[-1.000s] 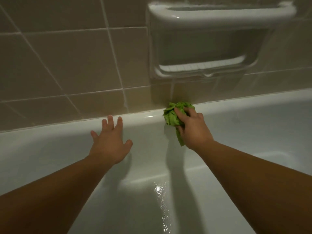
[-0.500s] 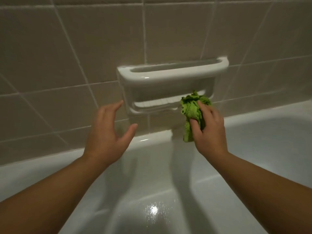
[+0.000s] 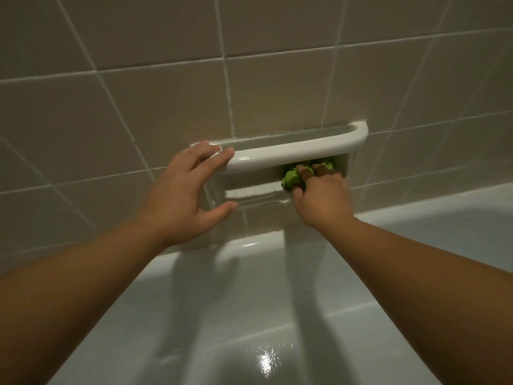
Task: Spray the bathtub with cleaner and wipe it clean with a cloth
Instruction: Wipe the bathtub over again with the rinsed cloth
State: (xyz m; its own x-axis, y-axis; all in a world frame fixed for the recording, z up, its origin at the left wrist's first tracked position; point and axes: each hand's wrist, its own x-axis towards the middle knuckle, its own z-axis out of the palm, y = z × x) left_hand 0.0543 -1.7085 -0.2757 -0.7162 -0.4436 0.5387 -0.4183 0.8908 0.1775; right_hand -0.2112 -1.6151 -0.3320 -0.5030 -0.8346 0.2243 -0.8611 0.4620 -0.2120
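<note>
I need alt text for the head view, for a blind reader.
The right hand pushes a green cloth into the recessed wall soap dish above the bathtub. The open left hand rests on the dish's bar.

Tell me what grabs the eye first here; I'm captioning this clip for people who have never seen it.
The bright green cloth stands out first, bunched in the right hand and pushed into the right end of the recessed white soap dish set in the beige tiled wall. The left hand spreads open at the dish's left end, fingertips on its top bar. Below, a glare spot shines on the wet white bathtub.
</note>
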